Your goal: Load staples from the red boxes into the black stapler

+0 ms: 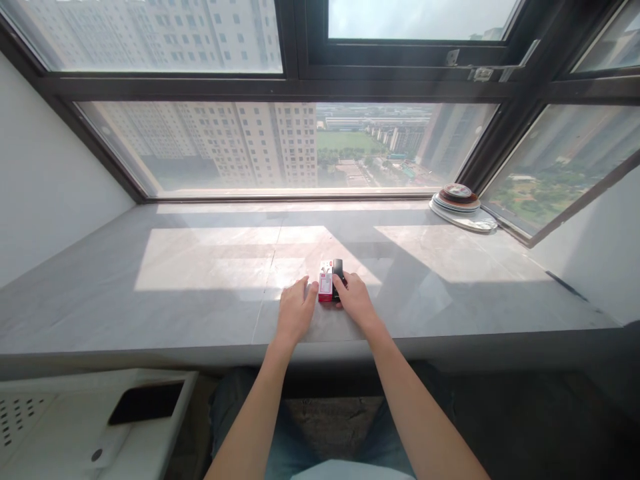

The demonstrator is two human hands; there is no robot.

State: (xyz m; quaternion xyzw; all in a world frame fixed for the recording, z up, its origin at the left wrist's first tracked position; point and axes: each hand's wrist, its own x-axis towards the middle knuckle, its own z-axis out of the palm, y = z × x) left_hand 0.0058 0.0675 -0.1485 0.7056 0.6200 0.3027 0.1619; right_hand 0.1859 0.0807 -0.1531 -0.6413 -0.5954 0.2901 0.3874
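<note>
A small red-and-white box stands on the grey marble sill in front of me. Right beside it, on its right, is a small black object with a rounded top; its exact kind is not clear. The fingers of my right hand are wrapped around the black object, thumb on its near face, and hide part of it. Close to the box's left side rests my left hand, fingers stretched out and thumb apart from them. Whether its thumb touches the box, I cannot tell.
A stack of plates sits in the far right corner of the sill, by the dark-framed window. Below the sill's front edge at left, a white perforated surface carries a black phone-like slab. White walls flank the sill.
</note>
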